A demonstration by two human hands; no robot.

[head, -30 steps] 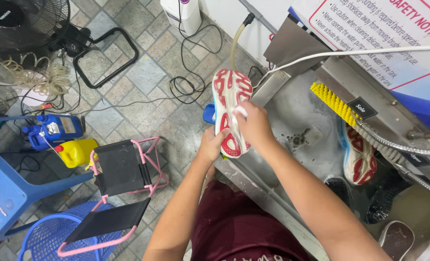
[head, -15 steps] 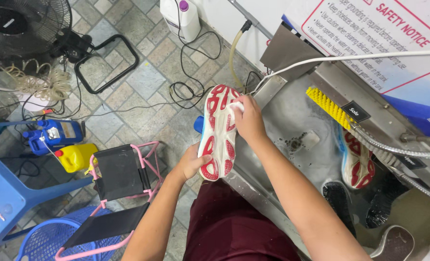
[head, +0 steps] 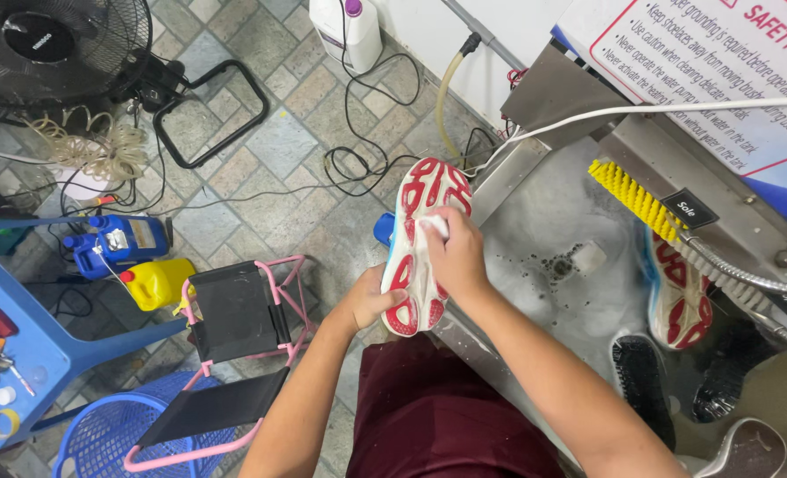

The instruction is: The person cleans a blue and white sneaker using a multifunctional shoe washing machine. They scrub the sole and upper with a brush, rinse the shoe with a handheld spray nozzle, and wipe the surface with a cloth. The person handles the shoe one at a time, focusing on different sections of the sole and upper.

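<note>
A person's left hand point(head: 371, 301) grips a shoe point(head: 422, 243) sole-up at the sink point(head: 535, 208) edge while the right hand point(head: 454, 257), closed on a white pad point(head: 432, 227), scrubs the visibly grimy sole, apparently mid-clean.

We see through one head-worn camera, looking steeply down from above our forearms, close to the steel sink point(head: 535, 199) at right, with tiled floor point(head: 261, 150) farther off at left.
</note>
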